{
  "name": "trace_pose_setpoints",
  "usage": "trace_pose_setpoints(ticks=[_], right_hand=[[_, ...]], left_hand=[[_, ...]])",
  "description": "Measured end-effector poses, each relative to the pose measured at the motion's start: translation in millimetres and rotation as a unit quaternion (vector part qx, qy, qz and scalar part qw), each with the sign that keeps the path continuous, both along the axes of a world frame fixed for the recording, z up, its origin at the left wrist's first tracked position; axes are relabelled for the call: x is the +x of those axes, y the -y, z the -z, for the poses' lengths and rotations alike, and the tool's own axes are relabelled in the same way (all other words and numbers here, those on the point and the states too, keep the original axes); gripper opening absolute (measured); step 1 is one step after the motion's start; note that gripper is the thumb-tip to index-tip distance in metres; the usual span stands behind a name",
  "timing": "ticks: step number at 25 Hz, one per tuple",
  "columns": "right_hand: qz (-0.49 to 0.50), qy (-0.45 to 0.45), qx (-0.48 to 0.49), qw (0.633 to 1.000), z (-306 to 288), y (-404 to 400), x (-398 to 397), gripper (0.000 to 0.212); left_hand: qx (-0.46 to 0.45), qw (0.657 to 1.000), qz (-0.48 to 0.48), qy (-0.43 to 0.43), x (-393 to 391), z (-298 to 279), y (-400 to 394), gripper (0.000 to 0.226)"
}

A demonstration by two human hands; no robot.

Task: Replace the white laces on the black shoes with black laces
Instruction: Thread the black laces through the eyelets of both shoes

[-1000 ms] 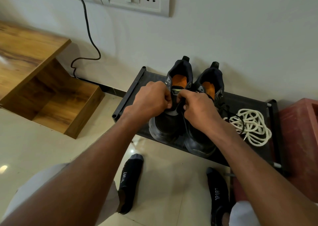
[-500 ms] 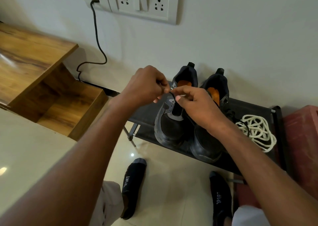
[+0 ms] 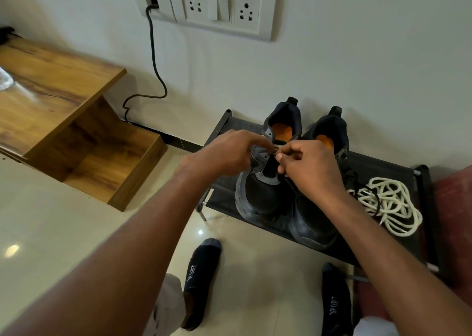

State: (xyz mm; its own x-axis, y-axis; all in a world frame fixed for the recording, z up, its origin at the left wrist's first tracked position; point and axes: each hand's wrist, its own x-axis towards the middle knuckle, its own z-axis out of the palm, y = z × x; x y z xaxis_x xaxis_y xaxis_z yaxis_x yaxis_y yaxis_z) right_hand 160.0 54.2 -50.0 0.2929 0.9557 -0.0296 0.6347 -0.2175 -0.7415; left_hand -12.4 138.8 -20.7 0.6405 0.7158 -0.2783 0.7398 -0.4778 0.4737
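Two black shoes with orange insoles stand side by side on a low black rack (image 3: 398,167). Over the left shoe (image 3: 260,197), my left hand (image 3: 229,154) pinches the grey eyelet flap near the tongue. My right hand (image 3: 309,167) pinches a thin black lace (image 3: 273,152) at the same eyelets, fingers curled. My right wrist covers much of the right shoe (image 3: 314,223). A heap of white laces (image 3: 390,202) lies on the rack to the right of the shoes, with a dark lace (image 3: 370,195) looped across it.
A wooden shelf unit (image 3: 84,141) stands at the left on the glossy floor. A black cable (image 3: 155,62) hangs from the wall socket plate (image 3: 219,6). A reddish box (image 3: 452,208) sits right of the rack. My feet in black socks (image 3: 199,282) are below.
Both hands rose off the shoe half a second ago and have come back down to its top eyelets. The camera view shifted downward and left.
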Motion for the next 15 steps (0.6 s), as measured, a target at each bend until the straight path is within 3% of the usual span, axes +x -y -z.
trace_pose_setpoints(ticks=[3, 6, 8, 15], right_hand=[[-0.033, 0.081, -0.006, 0.996, -1, 3, -2, 0.011], [-0.046, 0.102, -0.021, 0.994, -2, 3, -3, 0.012], [-0.048, 0.125, -0.034, 0.99, -1, 2, -4, 0.012], [0.02, 0.155, -0.012, 0.988, 10, 2, -20, 0.009]], left_hand=[[-0.006, 1.0, 0.014, 0.006, -1, -1, -2, 0.069], [-0.046, 0.999, 0.029, 0.009, 2, -1, -2, 0.069], [-0.024, 0.998, 0.048, -0.025, 5, 0, -1, 0.064], [-0.026, 0.999, 0.031, -0.032, 2, 1, -8, 0.062]])
